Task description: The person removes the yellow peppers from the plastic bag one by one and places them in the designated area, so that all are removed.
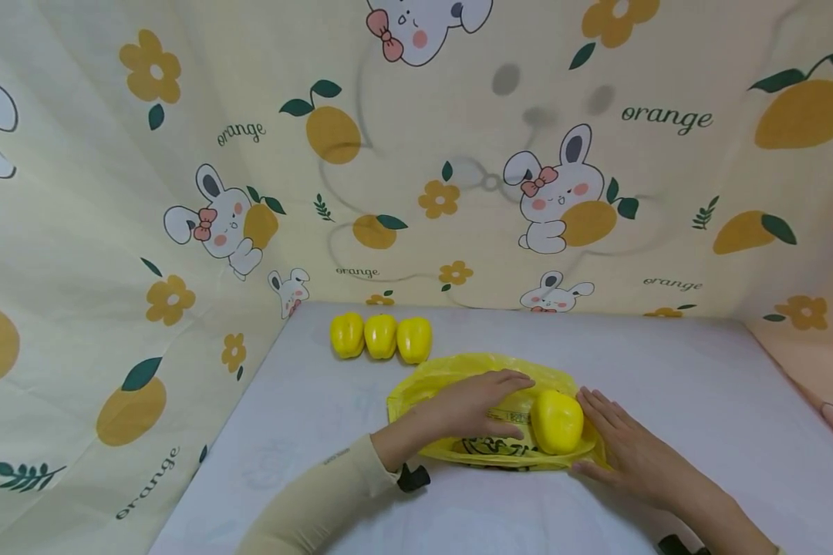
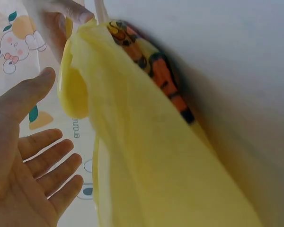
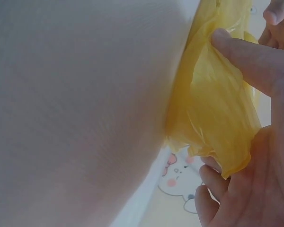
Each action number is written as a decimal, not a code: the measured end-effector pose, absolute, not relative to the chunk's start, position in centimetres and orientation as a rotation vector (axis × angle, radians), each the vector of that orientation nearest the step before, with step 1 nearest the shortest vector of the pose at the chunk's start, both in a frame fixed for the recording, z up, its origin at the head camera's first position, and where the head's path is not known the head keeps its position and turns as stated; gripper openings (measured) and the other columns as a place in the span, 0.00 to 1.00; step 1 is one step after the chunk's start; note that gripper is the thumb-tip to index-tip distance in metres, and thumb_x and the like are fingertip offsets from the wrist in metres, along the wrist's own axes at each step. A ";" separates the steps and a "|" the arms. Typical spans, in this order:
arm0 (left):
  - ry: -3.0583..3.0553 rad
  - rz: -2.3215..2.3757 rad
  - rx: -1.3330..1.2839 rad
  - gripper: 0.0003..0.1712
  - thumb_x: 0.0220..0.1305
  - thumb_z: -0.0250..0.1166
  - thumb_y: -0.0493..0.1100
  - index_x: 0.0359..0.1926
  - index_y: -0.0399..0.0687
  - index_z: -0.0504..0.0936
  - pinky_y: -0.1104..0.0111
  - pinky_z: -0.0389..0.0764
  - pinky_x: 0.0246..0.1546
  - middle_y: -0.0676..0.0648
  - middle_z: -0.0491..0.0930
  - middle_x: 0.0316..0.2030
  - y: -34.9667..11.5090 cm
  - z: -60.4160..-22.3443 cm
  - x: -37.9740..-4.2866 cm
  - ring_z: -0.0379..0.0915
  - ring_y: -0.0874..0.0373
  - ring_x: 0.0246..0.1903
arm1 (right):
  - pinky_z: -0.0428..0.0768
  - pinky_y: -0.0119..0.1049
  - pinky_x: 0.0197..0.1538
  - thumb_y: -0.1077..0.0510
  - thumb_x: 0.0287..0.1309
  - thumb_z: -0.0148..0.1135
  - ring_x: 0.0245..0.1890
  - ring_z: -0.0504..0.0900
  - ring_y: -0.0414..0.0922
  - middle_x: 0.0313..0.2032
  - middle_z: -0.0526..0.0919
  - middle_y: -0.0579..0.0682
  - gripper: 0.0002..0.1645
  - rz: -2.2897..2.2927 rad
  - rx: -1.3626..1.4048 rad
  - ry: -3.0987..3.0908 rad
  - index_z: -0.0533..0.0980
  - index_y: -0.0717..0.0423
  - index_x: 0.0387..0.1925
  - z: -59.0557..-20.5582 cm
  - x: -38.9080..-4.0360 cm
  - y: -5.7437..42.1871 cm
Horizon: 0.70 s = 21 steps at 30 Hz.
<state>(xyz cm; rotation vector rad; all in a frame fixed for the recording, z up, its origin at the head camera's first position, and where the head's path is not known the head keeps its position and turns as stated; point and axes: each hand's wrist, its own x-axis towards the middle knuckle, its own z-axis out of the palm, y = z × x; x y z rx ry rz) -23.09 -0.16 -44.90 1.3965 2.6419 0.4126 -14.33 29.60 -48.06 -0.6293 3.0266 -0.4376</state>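
Observation:
A yellow plastic bag [image 1: 503, 364] with dark print lies on the table, its mouth spread wide. One yellow bell pepper [image 1: 557, 422] sits at the bag's right end, within the opening. My left hand [image 1: 482, 405] hovers over the bag to the left of this pepper; in the left wrist view its fingers [image 2: 61, 153] are spread and hold nothing. On the other side, my right hand [image 1: 628, 447] rests against the bag's right end with fingers extended. Its thumb [image 3: 241, 54] touches the yellow film in the right wrist view, and the bag's edge reaches the palm.
Three more yellow bell peppers [image 1: 380, 337] stand in a row toward the back left of the white table [image 1: 305, 478]. A cloth backdrop [image 1: 416, 254] printed with rabbits and oranges rises behind the table and at its sides.

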 end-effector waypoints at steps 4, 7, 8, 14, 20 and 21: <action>2.641 0.375 1.424 0.48 0.72 0.68 0.66 0.84 0.55 0.61 0.70 0.66 0.76 0.56 0.63 0.81 0.7 -44.9 -22.8 0.63 0.62 0.77 | 0.65 0.70 0.74 0.21 0.59 0.68 0.78 0.61 0.69 0.81 0.60 0.65 0.69 -0.437 -0.646 3.030 0.58 0.64 0.82 -48.1 -14.3 29.6; 2.647 0.354 1.428 0.49 0.71 0.68 0.67 0.84 0.55 0.61 0.71 0.66 0.76 0.56 0.64 0.80 1.4 -45.0 -22.7 0.64 0.63 0.76 | 0.65 0.70 0.75 0.22 0.59 0.68 0.79 0.61 0.68 0.81 0.59 0.64 0.69 -0.438 -0.632 3.025 0.57 0.63 0.82 -48.0 -14.2 29.6; 2.649 0.349 1.425 0.50 0.70 0.68 0.68 0.84 0.55 0.61 0.71 0.66 0.76 0.56 0.64 0.80 1.6 -45.1 -22.7 0.64 0.63 0.76 | 0.65 0.70 0.74 0.22 0.59 0.68 0.78 0.61 0.69 0.81 0.59 0.65 0.69 -0.435 -0.635 3.026 0.57 0.64 0.82 -48.0 -14.3 29.6; 2.676 0.299 1.401 0.53 0.68 0.67 0.71 0.84 0.57 0.59 0.72 0.67 0.75 0.58 0.62 0.81 2.6 -45.5 -22.4 0.63 0.65 0.77 | 0.65 0.71 0.74 0.22 0.59 0.67 0.79 0.60 0.68 0.82 0.59 0.64 0.69 -0.445 -0.635 3.017 0.57 0.63 0.83 -47.9 -14.2 29.6; 2.700 0.279 1.367 0.55 0.66 0.68 0.72 0.84 0.56 0.59 0.71 0.68 0.75 0.57 0.64 0.80 3.3 -45.5 -22.0 0.64 0.65 0.76 | 0.65 0.70 0.75 0.22 0.60 0.67 0.79 0.60 0.68 0.82 0.58 0.64 0.67 -0.458 -0.639 3.011 0.57 0.63 0.83 -47.8 -14.1 29.6; 2.702 0.278 1.360 0.55 0.66 0.68 0.73 0.84 0.56 0.60 0.71 0.69 0.75 0.57 0.64 0.80 3.4 -45.4 -21.9 0.64 0.64 0.76 | 0.65 0.70 0.75 0.23 0.60 0.67 0.79 0.60 0.68 0.82 0.58 0.64 0.67 -0.460 -0.640 3.011 0.57 0.63 0.83 -47.8 -14.1 29.7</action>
